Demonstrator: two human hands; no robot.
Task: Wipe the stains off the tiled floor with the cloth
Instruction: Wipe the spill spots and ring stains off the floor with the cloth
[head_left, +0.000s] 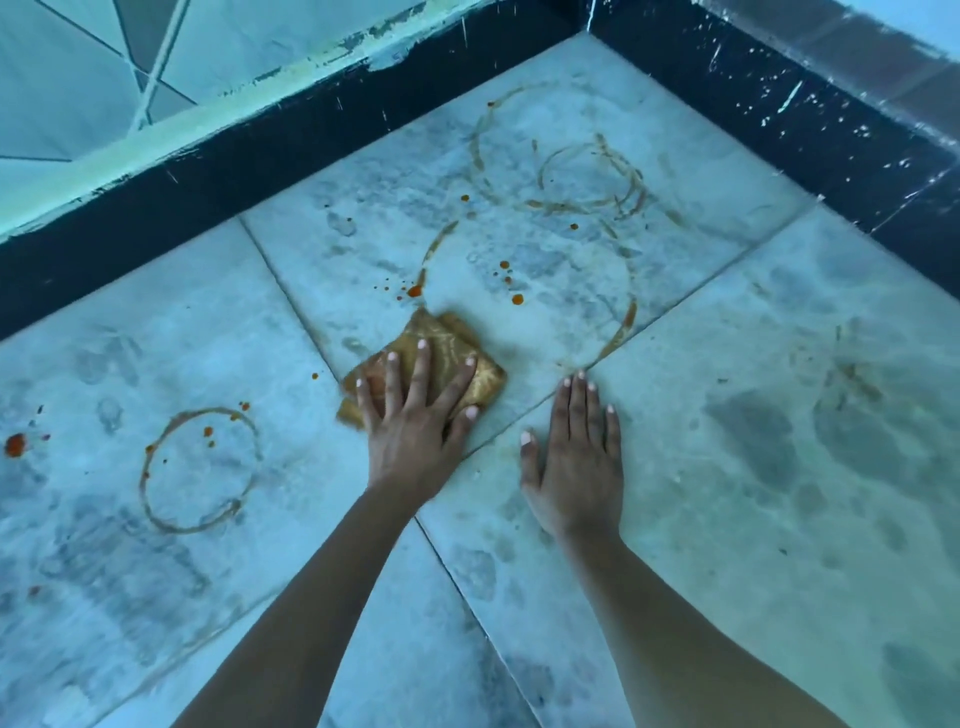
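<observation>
A folded yellow-brown cloth (447, 343) lies on the pale tiled floor (727, 395) near the middle of the view. My left hand (415, 421) presses flat on it with spread, straight fingers. My right hand (576, 457) rests flat on the bare tile just to the right, fingers straight, holding nothing. Brown ring stains mark the floor: one ring (200, 470) at the left, a large ring (621, 332) just beyond the cloth, and overlapping rings (587, 176) farther back. Orange-red drops (517, 299) are scattered beyond the cloth, and a bigger red spot (15, 444) sits at the far left edge.
A dark skirting (208, 192) runs along the wall at the back left and meets another dark skirting (810, 119) at the corner on the right. Dark grout lines (291, 296) cross the floor. Grey smudges cover the tile at the right.
</observation>
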